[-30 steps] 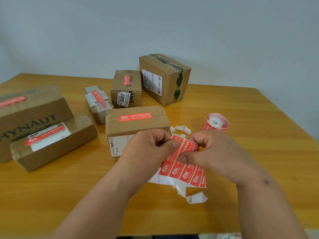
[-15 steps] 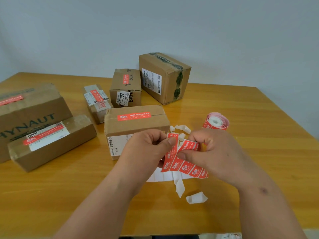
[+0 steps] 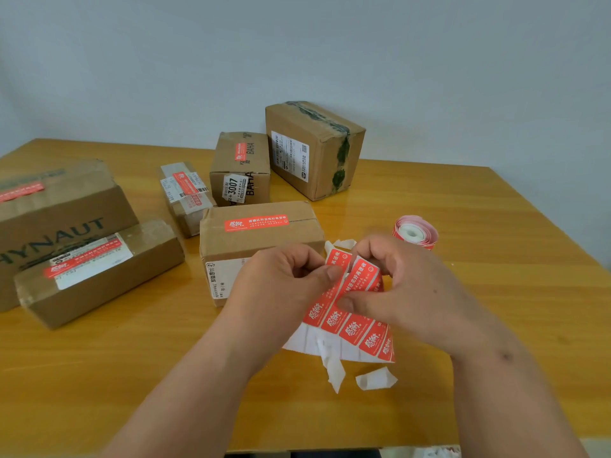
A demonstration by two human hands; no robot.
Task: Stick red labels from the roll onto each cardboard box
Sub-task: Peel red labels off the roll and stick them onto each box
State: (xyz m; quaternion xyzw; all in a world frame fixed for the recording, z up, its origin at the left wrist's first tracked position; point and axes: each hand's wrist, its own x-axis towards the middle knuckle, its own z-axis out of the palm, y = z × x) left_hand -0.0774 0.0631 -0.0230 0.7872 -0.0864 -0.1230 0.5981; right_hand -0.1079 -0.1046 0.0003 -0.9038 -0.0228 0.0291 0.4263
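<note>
My right hand (image 3: pixel 410 292) pinches a strip of red labels (image 3: pixel 360 328) on white backing above the table. My left hand (image 3: pixel 284 285) pinches one red label (image 3: pixel 325 299) that is partly peeled off the strip's left edge. The label roll (image 3: pixel 416 230) stands behind my right hand. Several cardboard boxes lie beyond: a near box (image 3: pixel 261 233), a flat box (image 3: pixel 99 269), a big box (image 3: pixel 56 206), a small taped box (image 3: pixel 186 196) and a BAHA box (image 3: pixel 241 166), each with a red label. The far box (image 3: pixel 314 147) shows no red label.
White backing scraps (image 3: pixel 375 378) lie on the wooden table (image 3: pixel 496 292) below the strip, and more scraps (image 3: pixel 344 243) sit behind my hands. A pale wall rises behind the table. The table's right edge runs diagonally at the right.
My left hand has pulled one red label away from the strip's left edge, so a gap shows between it and the other labels. Both hands rose slightly.
</note>
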